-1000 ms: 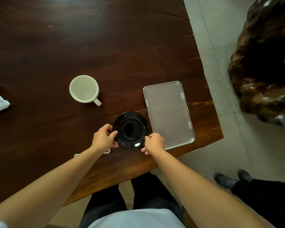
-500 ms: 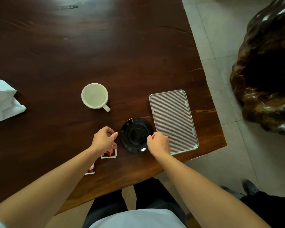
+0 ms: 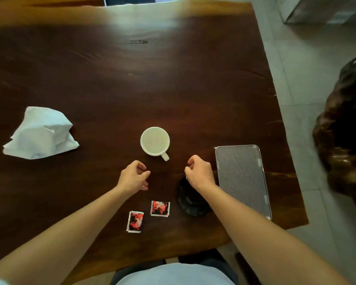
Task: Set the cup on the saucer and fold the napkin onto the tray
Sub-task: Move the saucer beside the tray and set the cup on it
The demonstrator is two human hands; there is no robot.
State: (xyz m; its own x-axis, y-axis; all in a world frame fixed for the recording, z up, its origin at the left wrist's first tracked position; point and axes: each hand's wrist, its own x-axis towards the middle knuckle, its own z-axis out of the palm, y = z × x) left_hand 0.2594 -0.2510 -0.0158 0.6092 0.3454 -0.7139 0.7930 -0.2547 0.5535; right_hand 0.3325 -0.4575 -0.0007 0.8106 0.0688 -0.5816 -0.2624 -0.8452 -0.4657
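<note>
Grip, left hand (image 3: 134,177): loosely curled, holds nothing, lower centre of frame.
Grip, right hand (image 3: 199,173): loosely curled, holds nothing, above saucer (image 3: 190,204).
Cup (image 3: 155,141): upright on bench (image 3: 173,79), centre frame, apart from saucer.
Napkin (image 3: 42,134): crumpled, left of frame, well apart from tray (image 3: 242,177).
Risk: saucer partly hidden by right forearm; cup may land off-centre and tip.
Risk: sachets (image 3: 159,208) near saucer may be swept aside.

White cup (image 3: 155,141) upright mid-counter, handle toward near edge. Black saucer (image 3: 190,204) near that edge, beside ribbed silver tray (image 3: 243,177) at right edge. Crumpled white napkin (image 3: 42,134) far left.
</note>
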